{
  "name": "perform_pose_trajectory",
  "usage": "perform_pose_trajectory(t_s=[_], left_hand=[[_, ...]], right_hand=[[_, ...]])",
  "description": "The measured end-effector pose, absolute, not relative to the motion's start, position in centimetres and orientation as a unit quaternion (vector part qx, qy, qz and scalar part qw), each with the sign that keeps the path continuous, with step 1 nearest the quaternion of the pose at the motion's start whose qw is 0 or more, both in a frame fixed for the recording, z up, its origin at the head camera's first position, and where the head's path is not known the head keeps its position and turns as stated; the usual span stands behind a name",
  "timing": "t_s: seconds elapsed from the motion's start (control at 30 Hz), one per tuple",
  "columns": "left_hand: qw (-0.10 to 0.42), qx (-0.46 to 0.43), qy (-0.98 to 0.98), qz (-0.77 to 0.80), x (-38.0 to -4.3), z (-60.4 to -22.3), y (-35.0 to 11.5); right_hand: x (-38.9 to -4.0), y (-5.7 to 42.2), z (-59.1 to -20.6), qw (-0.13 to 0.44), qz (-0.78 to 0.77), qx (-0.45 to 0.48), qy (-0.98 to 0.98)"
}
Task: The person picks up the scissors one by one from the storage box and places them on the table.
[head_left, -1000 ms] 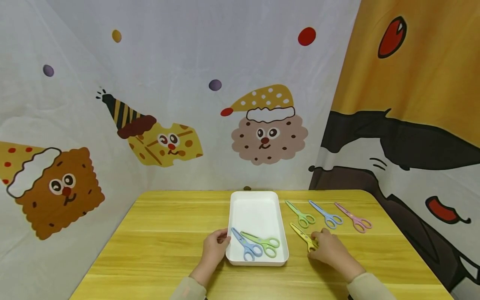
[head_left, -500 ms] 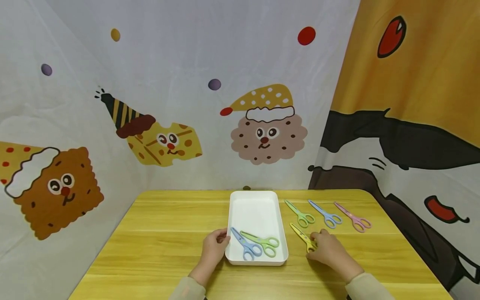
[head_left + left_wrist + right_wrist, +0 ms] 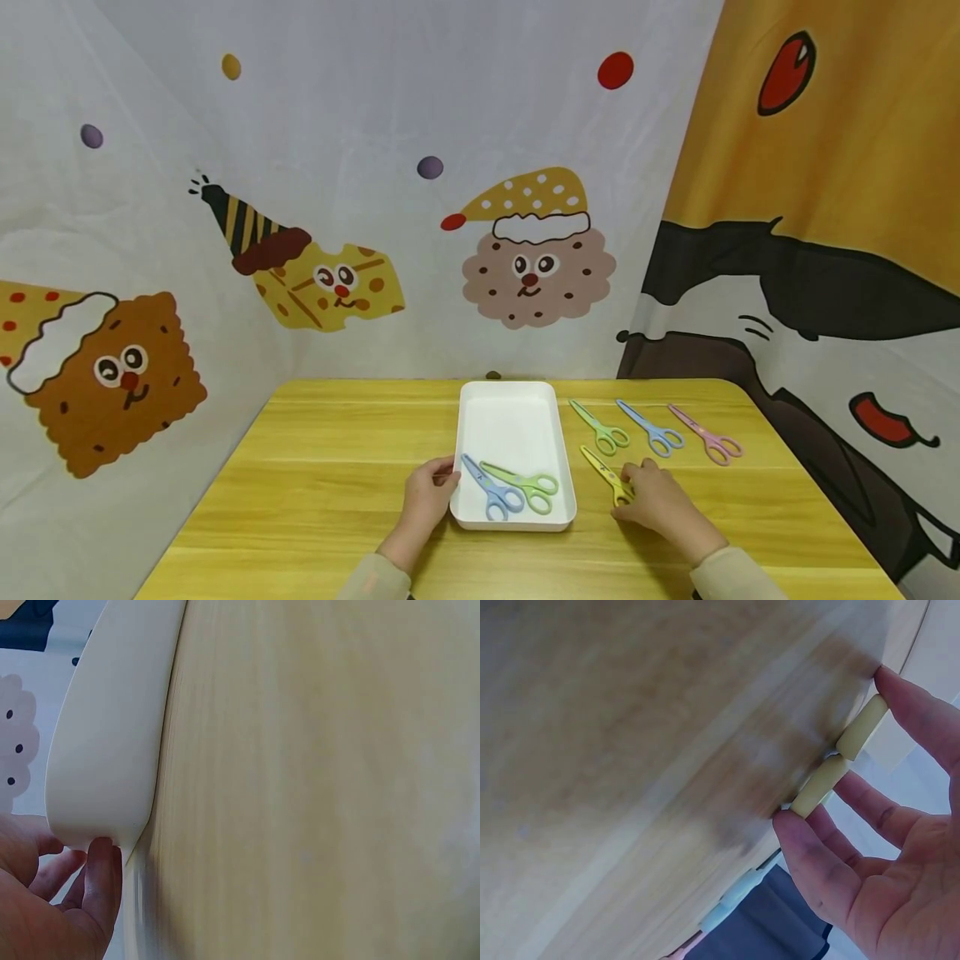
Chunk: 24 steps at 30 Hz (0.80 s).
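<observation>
A white tray [image 3: 510, 417] stands on the table with blue scissors [image 3: 491, 492] and green scissors [image 3: 536, 485] lying in its near half. At its left side, my left hand [image 3: 427, 500] grips the edge with curled fingers; the left wrist view shows fingertips against the tray wall [image 3: 112, 735]. My right hand [image 3: 660, 500] holds yellow scissors [image 3: 606, 475] by the handles, right of the tray. Thumb and fingers span both yellow handle loops [image 3: 821, 784] in the right wrist view. The blades point away and left, close to the tabletop. Part of the handles is hidden by the hand.
Behind the right hand lie green scissors [image 3: 602, 429], blue scissors [image 3: 651, 429] and pink scissors [image 3: 707, 435] in a row on the wooden table [image 3: 337, 433]. A cartoon-printed cloth [image 3: 360, 125] hangs behind the table's far edge.
</observation>
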<state>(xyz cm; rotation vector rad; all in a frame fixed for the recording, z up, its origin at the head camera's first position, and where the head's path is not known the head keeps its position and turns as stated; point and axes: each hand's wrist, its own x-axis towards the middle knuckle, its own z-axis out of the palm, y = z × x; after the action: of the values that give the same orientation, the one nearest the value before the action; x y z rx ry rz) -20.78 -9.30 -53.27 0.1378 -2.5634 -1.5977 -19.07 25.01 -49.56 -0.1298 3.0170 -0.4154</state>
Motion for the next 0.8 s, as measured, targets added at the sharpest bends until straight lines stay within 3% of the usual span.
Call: perform_pose_trajectory(t_s=[0.8], left_hand=[[0.066, 0.037, -0.848, -0.525, -20.7, -53.26, -9.36]], right_hand=[[-19.21, 25.34, -49.88, 0.053, -0.156, -0.033, 0.986]])
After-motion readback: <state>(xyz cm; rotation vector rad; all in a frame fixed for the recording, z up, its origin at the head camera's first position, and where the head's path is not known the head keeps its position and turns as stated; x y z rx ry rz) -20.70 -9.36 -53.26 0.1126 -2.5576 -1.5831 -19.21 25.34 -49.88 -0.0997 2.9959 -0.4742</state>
